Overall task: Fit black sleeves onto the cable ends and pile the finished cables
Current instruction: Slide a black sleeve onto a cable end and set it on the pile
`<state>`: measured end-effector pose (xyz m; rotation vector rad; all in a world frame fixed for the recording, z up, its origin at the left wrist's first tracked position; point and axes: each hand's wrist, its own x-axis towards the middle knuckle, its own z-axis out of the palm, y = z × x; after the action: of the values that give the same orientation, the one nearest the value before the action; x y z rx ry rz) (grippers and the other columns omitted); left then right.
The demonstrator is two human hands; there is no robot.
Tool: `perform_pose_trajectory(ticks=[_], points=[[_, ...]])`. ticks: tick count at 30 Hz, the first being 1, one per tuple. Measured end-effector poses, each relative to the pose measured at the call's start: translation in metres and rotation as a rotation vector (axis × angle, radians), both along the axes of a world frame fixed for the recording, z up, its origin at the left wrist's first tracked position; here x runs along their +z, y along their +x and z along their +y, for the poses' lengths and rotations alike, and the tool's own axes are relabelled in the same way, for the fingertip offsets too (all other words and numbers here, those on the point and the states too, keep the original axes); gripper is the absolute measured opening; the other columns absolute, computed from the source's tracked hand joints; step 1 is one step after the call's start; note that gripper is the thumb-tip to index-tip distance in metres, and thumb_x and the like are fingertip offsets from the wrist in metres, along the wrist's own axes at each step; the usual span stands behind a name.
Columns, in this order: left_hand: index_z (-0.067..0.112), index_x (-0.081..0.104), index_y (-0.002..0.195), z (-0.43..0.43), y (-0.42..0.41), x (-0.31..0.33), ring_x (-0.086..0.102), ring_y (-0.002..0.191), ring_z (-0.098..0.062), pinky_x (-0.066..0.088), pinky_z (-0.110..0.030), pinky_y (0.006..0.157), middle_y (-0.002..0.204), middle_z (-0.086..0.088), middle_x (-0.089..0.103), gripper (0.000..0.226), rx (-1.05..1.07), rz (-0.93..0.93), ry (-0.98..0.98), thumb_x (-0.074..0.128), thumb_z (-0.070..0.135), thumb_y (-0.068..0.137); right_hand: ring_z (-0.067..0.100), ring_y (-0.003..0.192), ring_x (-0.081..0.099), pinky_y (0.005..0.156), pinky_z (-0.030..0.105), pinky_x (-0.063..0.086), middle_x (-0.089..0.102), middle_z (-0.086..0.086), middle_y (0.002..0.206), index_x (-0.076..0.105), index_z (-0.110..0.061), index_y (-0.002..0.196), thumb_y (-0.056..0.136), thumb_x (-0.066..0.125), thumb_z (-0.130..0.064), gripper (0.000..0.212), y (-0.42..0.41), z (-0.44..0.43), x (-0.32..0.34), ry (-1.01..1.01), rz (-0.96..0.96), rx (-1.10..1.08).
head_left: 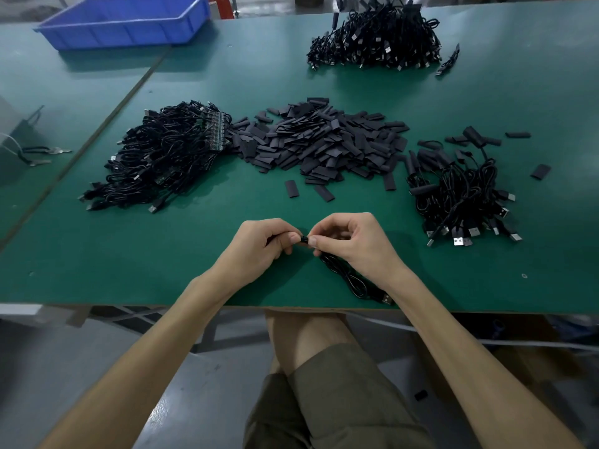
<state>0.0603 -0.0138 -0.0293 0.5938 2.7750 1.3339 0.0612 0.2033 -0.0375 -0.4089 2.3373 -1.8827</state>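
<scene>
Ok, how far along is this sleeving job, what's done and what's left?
Done: a modest pile of sleeved cables on the right. In hand: the left hand and right hand pinch one cable at its end; whether its sleeve is on cannot be seen. Left: a large bundle of unsleeved cables on the left and a big heap of loose sleeves mid-table. Plenty remains.

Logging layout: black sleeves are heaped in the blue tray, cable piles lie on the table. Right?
No. The head view shows the black sleeves heaped on the table, not in the blue tray; the cable piles do lie on the table.
</scene>
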Motion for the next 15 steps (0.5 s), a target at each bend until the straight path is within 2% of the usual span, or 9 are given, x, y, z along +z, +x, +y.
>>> perform_pose_trajectory(ticks=[6, 15], points=[[0.012, 0.074, 0.093, 0.0029, 0.0024, 0.0032, 0.055, 0.058, -0.001, 0.041, -0.014, 0.059, 0.065, 0.015, 0.062, 0.015, 0.009, 0.013, -0.040, 0.062, 0.016, 0.100, 0.025, 0.074, 0.076, 0.081, 0.037, 0.062, 0.078, 0.009, 0.079, 0.078, -0.006, 0.092, 0.088, 0.081, -0.008, 0.005, 0.0004, -0.0002, 0.0003, -0.006, -0.002, 0.002], [0.017, 0.073, 0.094, 0.0005, 0.0032, 0.0014, 0.057, 0.060, -0.006, 0.045, -0.016, 0.063, 0.070, 0.014, 0.065, 0.014, -0.013, 0.019, -0.007, 0.061, 0.014, 0.101, 0.025, 0.075, 0.076, 0.080, 0.036, 0.062, 0.078, 0.008, 0.080, 0.078, -0.008, 0.092, 0.088, 0.082, -0.010, 0.006, 0.0011, 0.0000, 0.0002, -0.020, -0.011, 0.019]])
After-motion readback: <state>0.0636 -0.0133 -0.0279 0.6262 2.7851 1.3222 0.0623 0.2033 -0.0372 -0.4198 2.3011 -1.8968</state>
